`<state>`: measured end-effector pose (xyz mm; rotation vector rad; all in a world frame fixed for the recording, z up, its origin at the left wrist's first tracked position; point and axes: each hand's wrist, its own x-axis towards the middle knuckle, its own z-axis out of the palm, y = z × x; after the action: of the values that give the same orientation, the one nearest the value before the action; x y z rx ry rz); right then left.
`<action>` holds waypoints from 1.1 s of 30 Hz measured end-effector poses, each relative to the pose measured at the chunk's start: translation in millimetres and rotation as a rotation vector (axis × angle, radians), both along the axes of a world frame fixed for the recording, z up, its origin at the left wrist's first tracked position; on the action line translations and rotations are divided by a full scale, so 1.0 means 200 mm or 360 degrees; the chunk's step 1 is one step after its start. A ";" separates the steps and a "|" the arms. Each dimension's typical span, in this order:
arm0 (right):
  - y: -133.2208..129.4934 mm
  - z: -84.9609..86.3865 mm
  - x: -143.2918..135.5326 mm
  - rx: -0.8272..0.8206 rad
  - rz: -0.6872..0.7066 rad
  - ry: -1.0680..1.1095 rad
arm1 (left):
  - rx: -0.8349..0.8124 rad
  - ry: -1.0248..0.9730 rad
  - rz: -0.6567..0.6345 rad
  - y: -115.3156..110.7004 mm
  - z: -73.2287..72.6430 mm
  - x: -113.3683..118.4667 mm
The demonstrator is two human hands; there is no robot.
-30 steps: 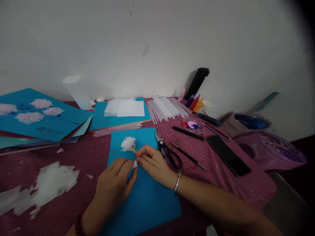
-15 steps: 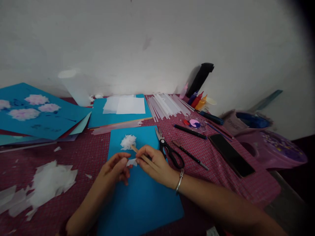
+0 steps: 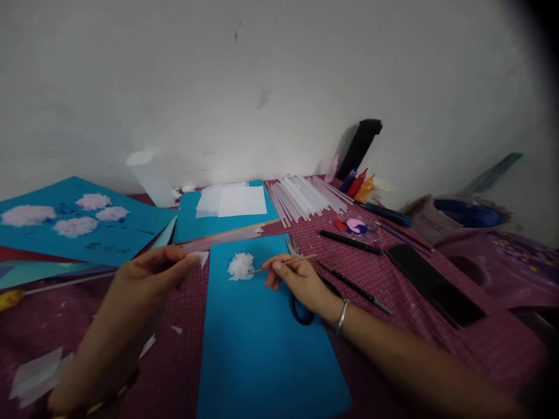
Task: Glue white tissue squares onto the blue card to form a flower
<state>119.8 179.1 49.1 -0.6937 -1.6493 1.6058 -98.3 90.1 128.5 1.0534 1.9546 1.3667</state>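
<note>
My left hand point(image 3: 151, 279) is raised left of the blue sheet, pinching a small piece of white tissue paper point(image 3: 201, 257) between thumb and fingertips. Over the sheet's right edge, my right hand point(image 3: 297, 279) grips a thin wooden stick point(image 3: 288, 262). The stick's left end touches the right side of a white ruffled tissue flower point(image 3: 241, 266), which lies near the top of the blue sheet point(image 3: 262, 349). Black-handled scissors point(image 3: 302, 314) are partly hidden under my right hand and wrist.
Blue card with pink-white flowers point(image 3: 94, 233) lies left; white sheets point(image 3: 242, 199) and paper strips point(image 3: 305, 195) lie behind. On the right are pens point(image 3: 349, 241), a phone point(image 3: 434, 285), paint bottles point(image 3: 358, 183) and pink containers point(image 3: 458, 221). Tissue squares point(image 3: 37, 372) lie lower left.
My left hand has moved left and up, away from my right hand, carrying the tissue piece. My right hand has shifted right, its stick now lying nearly level. The view has shifted too.
</note>
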 end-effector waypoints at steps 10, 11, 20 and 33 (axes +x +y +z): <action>0.07 -0.03 -0.03 0.0427 -0.0047 -0.0368 | -0.0092 -0.0256 -0.0295 0.13 -0.40 0.01; 0.07 -0.04 -0.04 0.0407 -0.0057 -0.0360 | -0.0117 -0.0201 -0.0323 0.13 -0.41 0.02; 0.09 -0.05 -0.07 0.0296 -0.0015 -0.0227 | -0.0187 -0.0009 -0.0415 0.13 -0.42 0.02; 0.10 -0.05 -0.07 0.0184 -0.0042 -0.0281 | -0.0230 -0.0055 -0.0467 0.12 -0.43 -0.02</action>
<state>105.8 199.8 39.0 -0.8130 -1.8361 1.4525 -101.4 113.9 42.9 1.1836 1.7621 1.0621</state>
